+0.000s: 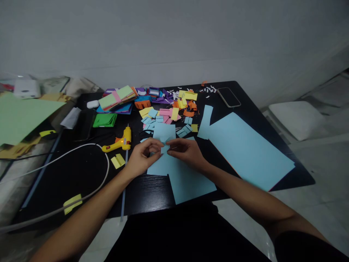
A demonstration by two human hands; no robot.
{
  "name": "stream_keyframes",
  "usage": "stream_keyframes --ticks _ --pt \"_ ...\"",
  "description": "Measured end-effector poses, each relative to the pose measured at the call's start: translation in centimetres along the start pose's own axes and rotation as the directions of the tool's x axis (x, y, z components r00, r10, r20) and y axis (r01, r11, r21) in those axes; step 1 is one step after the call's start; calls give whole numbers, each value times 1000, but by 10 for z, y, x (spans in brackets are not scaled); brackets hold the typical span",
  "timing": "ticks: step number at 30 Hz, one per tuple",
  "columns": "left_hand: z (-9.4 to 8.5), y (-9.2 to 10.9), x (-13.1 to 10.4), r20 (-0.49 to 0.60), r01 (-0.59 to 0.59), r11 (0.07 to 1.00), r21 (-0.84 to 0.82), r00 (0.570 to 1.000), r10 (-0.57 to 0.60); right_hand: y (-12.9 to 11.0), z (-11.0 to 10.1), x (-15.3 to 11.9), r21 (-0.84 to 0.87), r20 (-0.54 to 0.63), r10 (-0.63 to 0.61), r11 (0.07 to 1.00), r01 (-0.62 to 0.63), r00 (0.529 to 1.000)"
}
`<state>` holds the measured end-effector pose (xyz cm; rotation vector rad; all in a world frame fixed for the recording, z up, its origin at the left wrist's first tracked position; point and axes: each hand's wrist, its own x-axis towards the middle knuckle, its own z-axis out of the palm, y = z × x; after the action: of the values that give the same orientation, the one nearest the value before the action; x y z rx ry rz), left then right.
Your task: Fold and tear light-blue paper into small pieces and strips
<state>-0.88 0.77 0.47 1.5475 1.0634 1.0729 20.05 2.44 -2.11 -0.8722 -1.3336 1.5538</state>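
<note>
Both hands meet over light blue paper sheets (188, 182) near the middle of the black table. A small light blue paper piece (164, 148) is pinched between them. My left hand (144, 154) grips its left side with thumb and fingertips. From the right, my right hand (188, 151) holds the same piece between thumb and index finger. Just beyond the hands lie small folded blue pieces (184, 130), with pink and yellow ones behind. A yellow glue gun (120, 142) rests left of my left hand.
A large light blue stack (248, 149) and a phone (229, 97) lie on the right. Colored paper bundles (117, 98) and a green stack (105, 120) sit back left. A white cable (107, 163) loops across the left side. A white stool (296, 118) stands beyond the table.
</note>
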Motion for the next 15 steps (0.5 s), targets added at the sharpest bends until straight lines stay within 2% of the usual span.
stream_keyframes --ticks 7,15 --pt "0 -5 0 -54 28 999 -43 998 -30 -2 3 0 18 -25 -11 1000 12 1000" --pt "4 -2 0 -76 1 1000 -15 997 -2 -3 5 -1 -26 -56 -20 999 19 998"
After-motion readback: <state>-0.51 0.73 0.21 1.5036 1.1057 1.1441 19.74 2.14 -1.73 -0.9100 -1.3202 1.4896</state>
